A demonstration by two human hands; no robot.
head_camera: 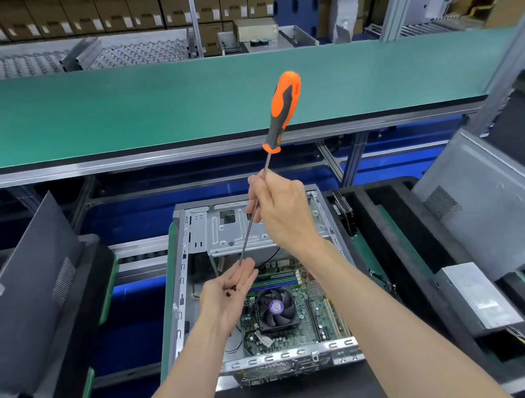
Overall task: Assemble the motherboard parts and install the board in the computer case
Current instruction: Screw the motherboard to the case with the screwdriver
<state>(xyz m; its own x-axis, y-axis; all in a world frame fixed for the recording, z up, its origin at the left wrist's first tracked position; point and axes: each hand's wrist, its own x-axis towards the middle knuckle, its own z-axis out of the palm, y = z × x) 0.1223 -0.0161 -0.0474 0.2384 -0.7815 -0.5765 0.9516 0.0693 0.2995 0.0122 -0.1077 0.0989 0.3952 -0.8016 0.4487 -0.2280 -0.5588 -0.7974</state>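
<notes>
An open grey computer case (pixel 183 273) lies in front of me with the green motherboard (pixel 323 316) inside it. A black CPU fan (pixel 276 308) sits on the board. My right hand (pixel 283 209) pinches the metal shaft of a long screwdriver (pixel 283 108), whose orange and grey handle points up and away. The shaft's tip comes down to my left hand (pixel 228 296). That hand is held palm up over the case, fingers loosely curled, with a few small dark screws (pixel 231 291) lying in the palm.
Dark side panels lean at the left (pixel 26 291) and the right (pixel 490 202). A silver power supply box (pixel 476 295) rests on the black foam tray at the right. A green conveyor belt (pixel 146 107) runs across behind the case, with stacked cartons beyond it.
</notes>
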